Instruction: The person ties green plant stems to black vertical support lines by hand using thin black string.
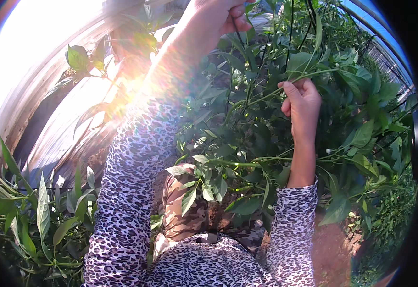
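Note:
At the top edge my left hand (pixel 235 19) is partly cut off by the frame. Its fingers are curled around a thin black string (pixel 238 35) that runs down into the leaves. My right hand (pixel 304 98) pinches a long green pepper stem (pixel 313 73) between thumb and fingers, at the right of the middle. That stem slants up to the right, with leaves and small buds along it. Dense pepper plants (pixel 255 140) surround both hands. Below the right hand, another leafy branch (pixel 237 164) stretches across in front of my legs.
More black strings (pixel 290 36) hang among the plants. Sunlit plastic sheeting (pixel 69 143) lies at the left, with strong glare over my left forearm. Other pepper plants (pixel 43 215) grow at lower left. Bare soil (pixel 332 247) shows at lower right. Camouflage trousers (pixel 185 211) cover my legs.

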The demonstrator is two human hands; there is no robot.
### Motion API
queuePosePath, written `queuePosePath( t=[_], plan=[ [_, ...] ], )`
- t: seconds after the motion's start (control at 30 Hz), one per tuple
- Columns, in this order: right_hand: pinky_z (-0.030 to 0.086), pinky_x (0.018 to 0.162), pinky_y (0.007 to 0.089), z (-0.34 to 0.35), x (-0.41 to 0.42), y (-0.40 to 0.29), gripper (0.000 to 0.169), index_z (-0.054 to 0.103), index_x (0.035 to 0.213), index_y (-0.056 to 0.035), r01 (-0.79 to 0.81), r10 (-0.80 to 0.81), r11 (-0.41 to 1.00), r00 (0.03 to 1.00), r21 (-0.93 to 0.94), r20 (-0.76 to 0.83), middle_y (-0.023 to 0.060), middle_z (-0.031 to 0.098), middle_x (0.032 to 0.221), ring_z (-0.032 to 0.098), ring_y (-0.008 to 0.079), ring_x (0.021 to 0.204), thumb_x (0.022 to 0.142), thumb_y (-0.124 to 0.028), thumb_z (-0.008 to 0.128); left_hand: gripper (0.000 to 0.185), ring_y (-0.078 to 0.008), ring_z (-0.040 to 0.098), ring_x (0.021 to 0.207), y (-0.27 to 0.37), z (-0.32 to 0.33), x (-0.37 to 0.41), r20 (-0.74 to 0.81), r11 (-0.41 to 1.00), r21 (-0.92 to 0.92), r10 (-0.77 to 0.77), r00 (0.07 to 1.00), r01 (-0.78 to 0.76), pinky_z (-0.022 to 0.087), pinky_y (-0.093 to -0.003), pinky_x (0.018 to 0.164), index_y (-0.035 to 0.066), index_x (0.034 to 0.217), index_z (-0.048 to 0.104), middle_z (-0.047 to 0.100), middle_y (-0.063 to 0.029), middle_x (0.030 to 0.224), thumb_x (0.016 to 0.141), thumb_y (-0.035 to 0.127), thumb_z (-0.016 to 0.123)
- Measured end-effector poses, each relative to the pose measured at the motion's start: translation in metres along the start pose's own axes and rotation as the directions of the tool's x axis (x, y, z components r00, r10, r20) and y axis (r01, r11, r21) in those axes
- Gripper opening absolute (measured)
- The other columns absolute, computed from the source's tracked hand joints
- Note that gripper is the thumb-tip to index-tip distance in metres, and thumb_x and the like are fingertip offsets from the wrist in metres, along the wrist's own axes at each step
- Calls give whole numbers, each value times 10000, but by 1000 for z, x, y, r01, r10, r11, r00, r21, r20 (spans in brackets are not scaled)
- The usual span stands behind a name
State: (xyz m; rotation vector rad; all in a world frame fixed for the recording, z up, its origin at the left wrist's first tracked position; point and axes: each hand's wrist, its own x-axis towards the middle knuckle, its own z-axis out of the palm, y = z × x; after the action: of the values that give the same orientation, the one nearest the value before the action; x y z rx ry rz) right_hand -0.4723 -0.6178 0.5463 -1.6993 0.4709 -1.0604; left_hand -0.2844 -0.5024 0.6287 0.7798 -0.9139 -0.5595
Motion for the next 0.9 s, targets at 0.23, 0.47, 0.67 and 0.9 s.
queuePosePath(
  t=[0.23,0.47,0.67,0.9],
  plan=[
    [398,421,208,29,2,-3,155,531,932,26,195,-173,963,976,185,-130,70,576,852,505,72,481,797,30,607,184,-105,513,566,38,51,-45,268,937,346,-51,962,-46,454,-233,581,-3,955,558,524,-14,653,938,159,473],
    [453,459,218,61,20,-3,151,571,996,7,64,-76,994,987,89,139,44,580,810,578,93,545,847,14,548,217,-102,559,713,39,50,-19,435,781,565,-9,901,-265,458,-242,669,-17,946,587,625,-50,755,922,176,489],
    [517,583,218,59,17,-6,192,628,1002,15,14,-47,996,915,87,400,46,627,872,596,84,696,844,26,520,202,-125,558,622,82,53,-1,429,353,850,-30,903,-392,454,-276,583,-29,889,641,599,-67,667,864,146,544],
    [526,588,234,58,14,-13,128,625,912,32,-19,-57,985,907,174,417,42,615,791,586,84,669,854,-77,592,176,-133,569,600,64,25,-4,423,-11,902,227,877,-432,462,-275,547,-13,936,651,603,-65,676,831,96,561]
  ],
)
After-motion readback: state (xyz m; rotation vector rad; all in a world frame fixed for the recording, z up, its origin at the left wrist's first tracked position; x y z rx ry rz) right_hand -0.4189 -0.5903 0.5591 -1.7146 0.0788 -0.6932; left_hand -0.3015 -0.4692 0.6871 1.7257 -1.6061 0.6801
